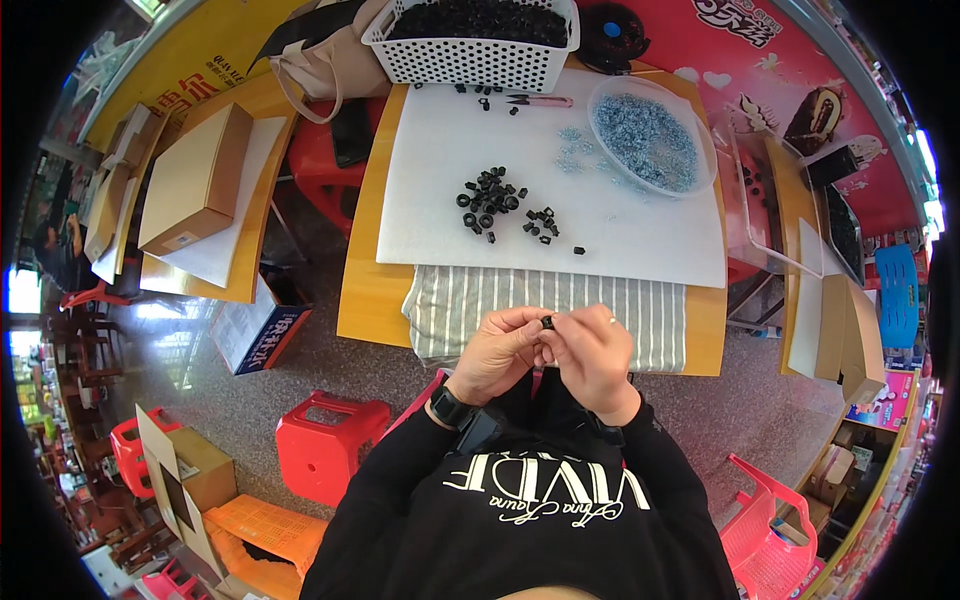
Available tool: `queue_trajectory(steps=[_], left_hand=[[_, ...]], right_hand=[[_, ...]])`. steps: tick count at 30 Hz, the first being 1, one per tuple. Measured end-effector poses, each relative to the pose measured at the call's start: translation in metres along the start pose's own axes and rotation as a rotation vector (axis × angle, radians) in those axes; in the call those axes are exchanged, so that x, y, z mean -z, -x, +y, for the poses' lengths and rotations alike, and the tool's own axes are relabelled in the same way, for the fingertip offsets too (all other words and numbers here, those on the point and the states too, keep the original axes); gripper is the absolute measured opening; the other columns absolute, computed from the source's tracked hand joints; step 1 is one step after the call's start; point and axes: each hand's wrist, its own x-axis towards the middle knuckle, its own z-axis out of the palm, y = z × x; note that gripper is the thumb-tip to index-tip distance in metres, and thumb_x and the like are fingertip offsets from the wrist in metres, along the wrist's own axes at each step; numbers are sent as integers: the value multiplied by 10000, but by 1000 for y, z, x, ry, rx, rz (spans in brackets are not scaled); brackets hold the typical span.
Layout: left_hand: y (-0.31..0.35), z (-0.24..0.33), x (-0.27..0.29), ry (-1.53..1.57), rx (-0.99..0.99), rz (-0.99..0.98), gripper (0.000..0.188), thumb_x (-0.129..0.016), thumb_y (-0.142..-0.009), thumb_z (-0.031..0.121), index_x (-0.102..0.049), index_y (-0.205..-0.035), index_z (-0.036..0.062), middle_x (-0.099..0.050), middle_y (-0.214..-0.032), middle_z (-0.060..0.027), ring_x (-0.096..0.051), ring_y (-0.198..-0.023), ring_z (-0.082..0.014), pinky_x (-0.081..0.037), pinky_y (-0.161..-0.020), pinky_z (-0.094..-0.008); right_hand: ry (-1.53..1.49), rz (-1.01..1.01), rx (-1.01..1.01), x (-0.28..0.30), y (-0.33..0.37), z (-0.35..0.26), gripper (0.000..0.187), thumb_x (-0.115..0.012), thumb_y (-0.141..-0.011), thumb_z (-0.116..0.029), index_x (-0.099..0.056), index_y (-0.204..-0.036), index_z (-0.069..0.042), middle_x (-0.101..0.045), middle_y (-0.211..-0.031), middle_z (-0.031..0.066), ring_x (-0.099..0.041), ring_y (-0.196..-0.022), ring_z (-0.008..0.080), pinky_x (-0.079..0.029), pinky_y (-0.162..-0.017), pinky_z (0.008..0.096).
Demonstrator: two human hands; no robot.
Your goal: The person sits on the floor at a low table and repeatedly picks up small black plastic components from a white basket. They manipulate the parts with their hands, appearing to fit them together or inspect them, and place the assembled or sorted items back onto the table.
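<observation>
My left hand (492,352) and my right hand (597,358) meet over the table's near edge, fingertips pinched together. Between them is a small black plastic piece (547,322), mostly hidden by the fingers. Beyond the hands, on a white sheet (430,225), lies a pile of black ring-like plastic pieces (487,195). A smaller cluster of black pieces (541,224) sits to its right, with a single one (579,250) apart. At the right, a round clear tray (712,170) holds many tiny pale-blue translucent pieces (645,140); more are scattered beside it.
A white perforated basket (470,65) full of black pieces stands at the back, near pink-handled snips (540,101). A striped grey cloth (450,300) covers the near table edge. Red stools (330,445) and cardboard boxes (195,180) stand around; a black fan (612,35) sits at back.
</observation>
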Motion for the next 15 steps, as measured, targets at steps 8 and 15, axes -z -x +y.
queue_trajectory(steps=[8,15], left_hand=[[-5,0,4,53,4,46,211,-587,-993,169,-632,-1130,14,-668,-958,-48,-617,-798,-137,-506,-732,-280],[-5,9,9,44,12,63,199,-558,-1007,163,-605,-1100,-6,-615,-943,-83,-597,-821,-166,-516,-731,-276]], right_hand=[[-90,-178,-98,3,-5,0,240,-716,-769,-2,-653,-1000,-4,-597,-795,87,-583,-633,251,-460,-541,319],[80,-252,-446,22,-40,51,192,-678,-813,-40,-649,-1003,-22,-596,-819,150,-620,-712,333,-475,-589,398]])
